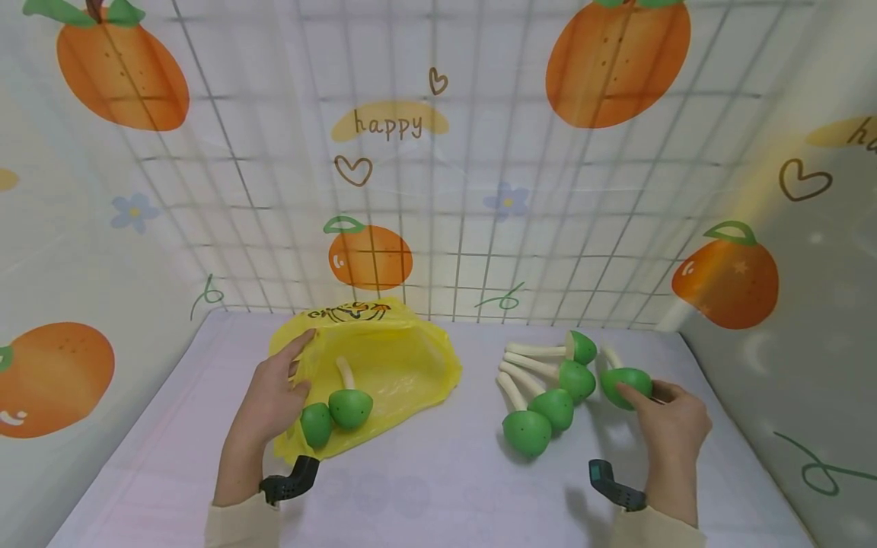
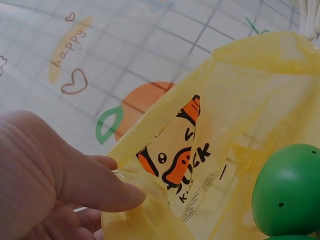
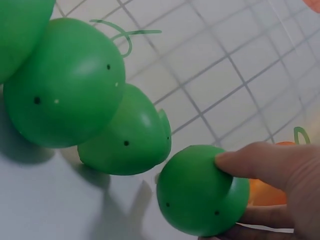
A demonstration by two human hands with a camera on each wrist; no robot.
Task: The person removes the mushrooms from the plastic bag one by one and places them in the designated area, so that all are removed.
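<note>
A yellow plastic bag (image 1: 404, 380) with a printed duck face lies with its mouth toward me. At its left edge my left hand (image 1: 270, 396) pinches the film between thumb and fingers, plainest in the left wrist view. Two green-capped toy mushrooms (image 1: 351, 409) sit at the bag's mouth, one with its pale stem pointing up. To the right, my right hand (image 1: 674, 422) grips another toy mushroom (image 3: 195, 195) by its round green cap, stem pointing away. Several more toy mushrooms (image 1: 526, 434) lie in a cluster just left of that hand, stems toward the upper left.
The pale tabletop (image 1: 425, 487) runs back to a wire grid covered by a translucent sheet (image 1: 466, 228) printed with oranges. Similar sheets hang along both sides. A dark strap with a camera (image 1: 291, 479) sits on each wrist.
</note>
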